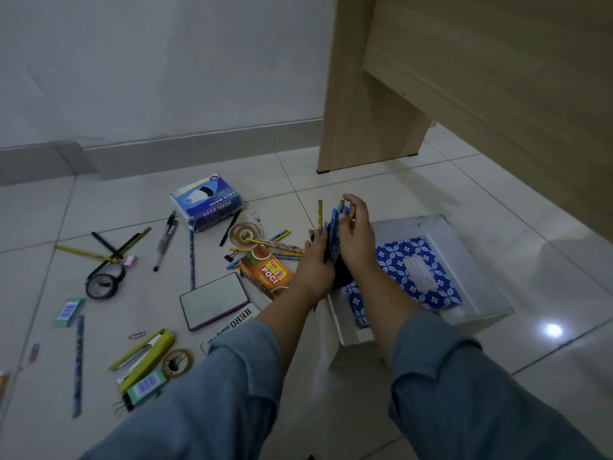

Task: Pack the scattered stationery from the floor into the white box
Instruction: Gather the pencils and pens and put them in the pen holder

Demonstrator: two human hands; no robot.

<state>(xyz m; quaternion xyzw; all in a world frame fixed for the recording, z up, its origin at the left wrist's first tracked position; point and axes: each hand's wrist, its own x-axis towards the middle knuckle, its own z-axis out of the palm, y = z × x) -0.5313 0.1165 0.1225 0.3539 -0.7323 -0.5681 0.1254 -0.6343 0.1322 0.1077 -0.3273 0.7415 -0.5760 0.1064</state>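
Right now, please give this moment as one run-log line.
phase: gathering | left hand, right hand: grip pencil bundle upright | white box: blue notebook inside | floor: stapler, tape rolls, pens remain

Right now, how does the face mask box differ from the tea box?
The face mask box is blue and white and bulkier; the tea box is orange and slimmer. The face mask box lies far from the left hand; the tea box lies beside it. Both lie on the floor, unpacked.

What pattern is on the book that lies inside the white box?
The book is blue with small white flowers, seen in the head view.
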